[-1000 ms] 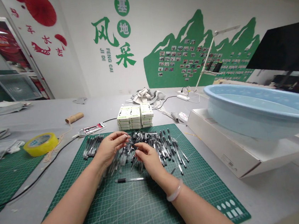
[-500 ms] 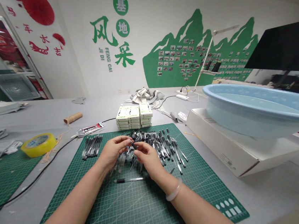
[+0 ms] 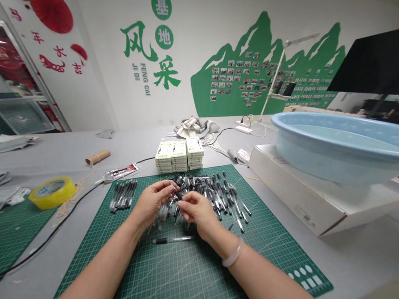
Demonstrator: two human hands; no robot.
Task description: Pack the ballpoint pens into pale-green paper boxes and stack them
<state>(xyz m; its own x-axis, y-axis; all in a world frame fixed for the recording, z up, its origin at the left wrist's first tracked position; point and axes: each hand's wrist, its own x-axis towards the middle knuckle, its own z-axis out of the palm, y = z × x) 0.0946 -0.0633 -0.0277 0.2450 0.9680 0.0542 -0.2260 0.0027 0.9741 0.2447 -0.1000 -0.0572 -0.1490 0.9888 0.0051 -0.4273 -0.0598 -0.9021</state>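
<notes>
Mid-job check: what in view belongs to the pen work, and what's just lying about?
Likely part of the work:
black piece in the right hand, left hand at its upper end
loose pens
row of pens
single pen
cutting mat
stacked boxes, possibly

Likely just lying about:
yellow tape roll
blue basin
white carton
brown tube
crumpled cloth

Grey table (image 3: 131, 145) with 2 green cutting mats (image 3: 145, 281), white carton (image 3: 299, 196), brown cylinder (image 3: 98, 157), crumpled cloth (image 3: 190, 127)
</notes>
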